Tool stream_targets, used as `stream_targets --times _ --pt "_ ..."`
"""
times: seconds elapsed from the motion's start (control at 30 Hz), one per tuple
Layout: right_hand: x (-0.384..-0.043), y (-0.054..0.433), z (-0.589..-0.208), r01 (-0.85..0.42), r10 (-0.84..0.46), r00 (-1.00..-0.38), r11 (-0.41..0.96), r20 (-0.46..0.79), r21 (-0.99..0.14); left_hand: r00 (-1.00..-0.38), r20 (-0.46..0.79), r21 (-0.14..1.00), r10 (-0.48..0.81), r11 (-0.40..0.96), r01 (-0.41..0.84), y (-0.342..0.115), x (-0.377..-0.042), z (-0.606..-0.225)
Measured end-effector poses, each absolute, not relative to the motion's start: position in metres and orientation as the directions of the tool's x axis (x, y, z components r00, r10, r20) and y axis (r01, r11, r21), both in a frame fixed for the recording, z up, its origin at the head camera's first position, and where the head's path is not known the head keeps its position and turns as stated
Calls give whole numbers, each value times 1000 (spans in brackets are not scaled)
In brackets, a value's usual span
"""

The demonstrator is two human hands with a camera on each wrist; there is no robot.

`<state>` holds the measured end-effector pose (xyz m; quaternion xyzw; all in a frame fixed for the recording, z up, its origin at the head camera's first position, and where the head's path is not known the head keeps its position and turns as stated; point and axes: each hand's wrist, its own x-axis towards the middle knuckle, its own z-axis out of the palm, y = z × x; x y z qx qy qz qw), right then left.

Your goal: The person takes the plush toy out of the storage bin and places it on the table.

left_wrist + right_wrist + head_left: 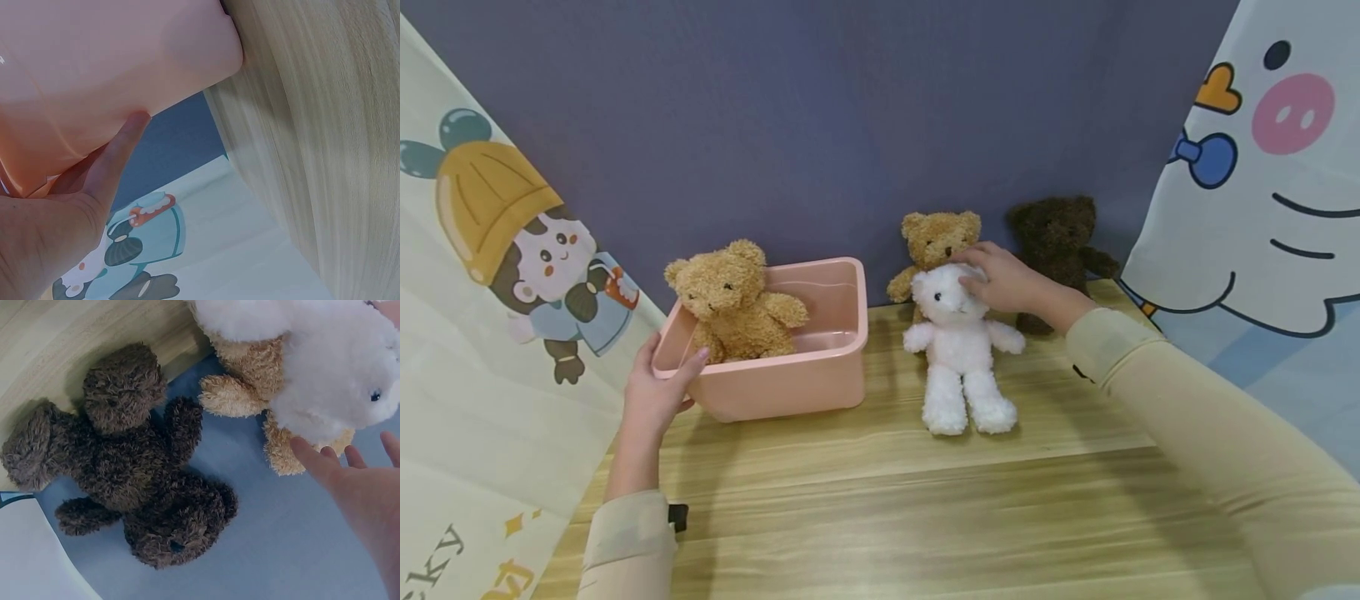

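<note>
At the left end of a pink plastic bin (775, 387), my left hand (653, 387) grips the rim, with the thumb over the edge. In the left wrist view that hand (69, 219) lies along the bin wall (125, 69). A tan teddy bear (722, 292) sits inside the bin. My right hand (1000, 279) is at the head of a white teddy bear (958, 342), fingers spread and fairly straight in the right wrist view. The white bear is upright in front of a second tan bear (936, 233), which it partly hides.
A dark brown teddy bear (1060, 233) sits at the back right, behind my right forearm. Everything stands on a wood-grain table (880, 517). A dark blue-grey backdrop (850, 125) rises behind, with printed curtains (1247, 233) on both sides.
</note>
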<state>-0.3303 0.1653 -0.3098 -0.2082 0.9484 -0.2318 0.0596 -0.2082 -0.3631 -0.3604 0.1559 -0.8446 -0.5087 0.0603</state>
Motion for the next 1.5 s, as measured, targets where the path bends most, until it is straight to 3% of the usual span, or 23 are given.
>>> stream_targets --times 0.57,1.1,1.5 --pt "-333 145 -285 -385 -425 -905 803 17 -454 -946 -67 877 -317 434 -207 -366 -209 -362" --pt "-341 71 -266 -392 -444 -896 786 4 -478 -945 -72 875 -320 434 -214 -365 -209 -362" --pt "-336 16 -255 -460 -530 -848 753 -19 -471 -945 -68 876 -319 434 -209 -366 -209 -363"
